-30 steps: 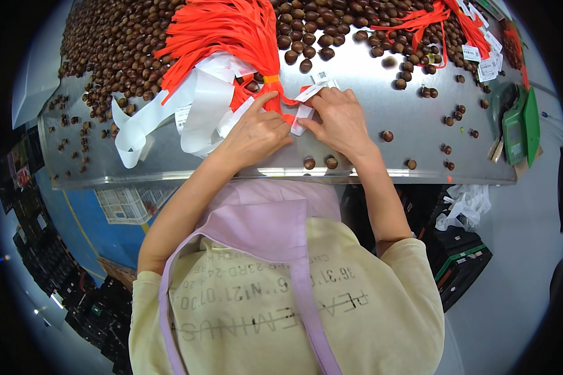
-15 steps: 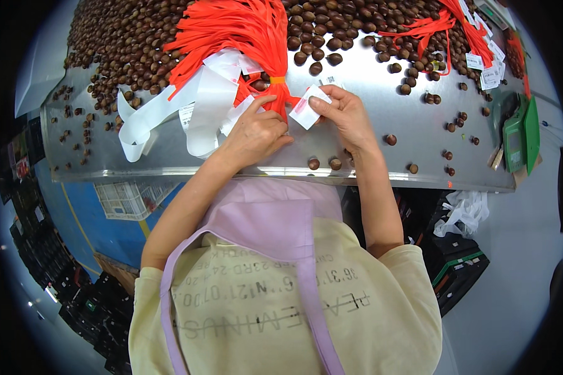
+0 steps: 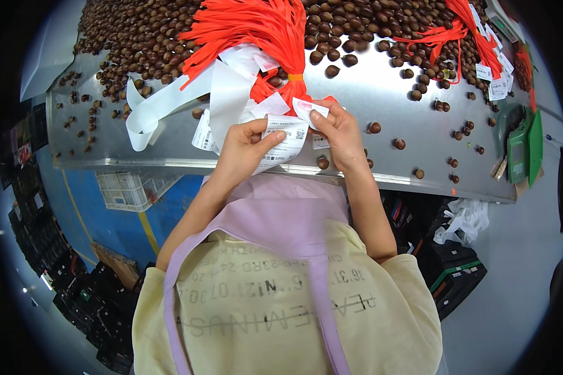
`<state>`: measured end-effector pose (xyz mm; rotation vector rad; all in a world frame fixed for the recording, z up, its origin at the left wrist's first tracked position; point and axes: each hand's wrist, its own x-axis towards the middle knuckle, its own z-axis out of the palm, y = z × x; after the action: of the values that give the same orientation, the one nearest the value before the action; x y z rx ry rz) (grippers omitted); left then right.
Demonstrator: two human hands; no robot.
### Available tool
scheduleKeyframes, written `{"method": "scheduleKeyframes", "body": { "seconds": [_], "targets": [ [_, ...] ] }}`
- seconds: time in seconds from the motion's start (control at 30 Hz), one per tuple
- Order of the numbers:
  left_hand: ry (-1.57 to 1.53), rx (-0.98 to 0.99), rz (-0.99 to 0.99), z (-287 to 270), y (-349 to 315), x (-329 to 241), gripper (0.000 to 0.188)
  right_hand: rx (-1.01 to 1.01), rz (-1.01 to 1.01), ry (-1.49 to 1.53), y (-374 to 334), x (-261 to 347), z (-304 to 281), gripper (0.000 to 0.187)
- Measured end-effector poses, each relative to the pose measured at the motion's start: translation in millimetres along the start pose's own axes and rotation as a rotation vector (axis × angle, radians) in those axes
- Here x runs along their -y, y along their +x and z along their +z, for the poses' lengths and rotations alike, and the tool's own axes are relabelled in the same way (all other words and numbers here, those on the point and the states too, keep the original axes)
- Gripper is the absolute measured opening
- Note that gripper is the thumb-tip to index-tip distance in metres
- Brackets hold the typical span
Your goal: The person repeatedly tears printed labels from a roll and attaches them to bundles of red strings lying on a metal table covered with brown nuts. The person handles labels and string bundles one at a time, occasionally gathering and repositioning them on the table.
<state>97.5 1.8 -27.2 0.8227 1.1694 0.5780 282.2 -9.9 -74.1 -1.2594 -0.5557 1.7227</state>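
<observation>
Pinched in my left hand (image 3: 247,147) is a strip of printed white labels (image 3: 288,139), its lower end curling over the table's front edge. My right hand (image 3: 339,132) grips a small white label (image 3: 309,111) with a reddish patch, between thumb and fingers, just above the strip. Right behind both hands lies a bundle of red mesh bags (image 3: 263,47), bound by an orange band (image 3: 294,77). A long white backing ribbon (image 3: 169,103) loops out to the left of the bundle.
Heaps of chestnuts (image 3: 131,37) cover the back of the metal table (image 3: 381,165), with loose ones scattered toward the front. At the right are another red bundle with tags (image 3: 481,44) and a green scale (image 3: 518,150). A white crate (image 3: 122,189) stands below left.
My left hand has left the bundle and come to hold the label strip in front of it. My right hand still holds the small label. The view has shifted slightly.
</observation>
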Motion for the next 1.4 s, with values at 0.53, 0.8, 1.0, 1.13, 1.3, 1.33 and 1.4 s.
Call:
{"method": "scheduleKeyframes", "body": {
  "seconds": [0.53, 0.8, 1.0, 1.13, 1.3, 1.33, 1.4],
  "targets": [
    [0.585, -0.192, 0.406, 6, 9, 6, 0.014, 0.001, -0.377, -0.646, -14, 2, 11, 0.019],
    [0.670, -0.149, 0.301, 7, 2, -4, 0.015, 0.016, -0.243, -0.618, -13, 3, 4, 0.019],
    [0.560, -0.200, 0.237, 9, 1, -2, 0.016, 0.028, -0.237, -0.539, -13, 7, 7, 0.021],
    [0.550, -0.196, 0.264, 10, 3, 0, 0.015, 0.026, -0.248, -0.543, -12, 9, 8, 0.019],
    [0.367, -0.174, 0.206, 0, 13, 22, 0.017, 0.013, -0.244, -0.548, -12, 8, 8, 0.017],
    [0.337, -0.169, 0.201, -2, 15, 26, 0.020, 0.005, -0.237, -0.547, -12, 8, 8, 0.016],
    [0.333, -0.164, 0.192, -3, 16, 28, 0.023, -0.007, -0.252, -0.525, -12, 4, 8, 0.016]
  ]
}}
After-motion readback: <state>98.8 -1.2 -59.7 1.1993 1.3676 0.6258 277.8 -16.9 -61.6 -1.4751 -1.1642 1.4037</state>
